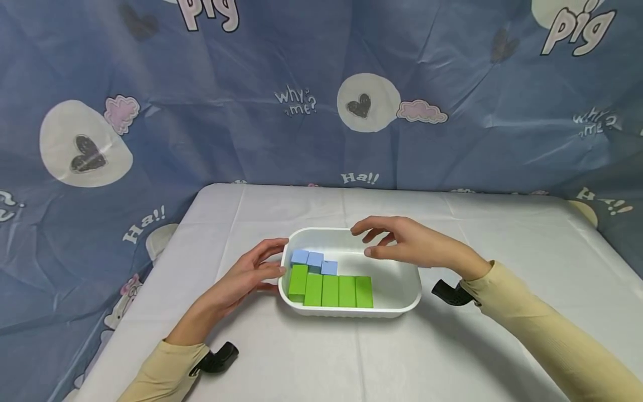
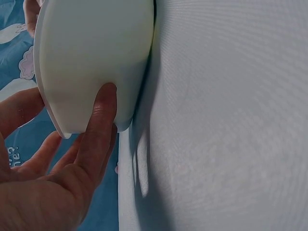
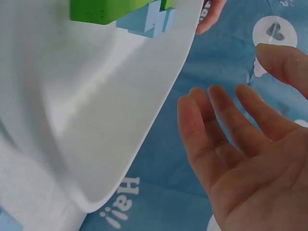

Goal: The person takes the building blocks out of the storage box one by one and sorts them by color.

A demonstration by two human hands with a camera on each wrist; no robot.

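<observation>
A white tray (image 1: 351,314) with rounded corners holds several green blocks (image 1: 330,291) in a row along its near side. Three light blue blocks (image 1: 315,260) lie behind them, towards the left end. My left hand (image 1: 246,276) is at the tray's left end, and its fingers touch the outer wall and rim; the left wrist view shows one fingertip (image 2: 107,91) against the wall. Above the tray's right half, my right hand (image 1: 407,241) hovers with nothing in it. Its fingers are loosely bent and spread from the thumb in the right wrist view.
The tray stands on a table with a white cloth (image 1: 301,357). Behind the table hangs a blue printed sheet (image 1: 271,145). Each wrist wears a black camera mount, such as the right one (image 1: 452,293). A light blue patch (image 3: 8,222) shows at the right wrist view's lower left corner.
</observation>
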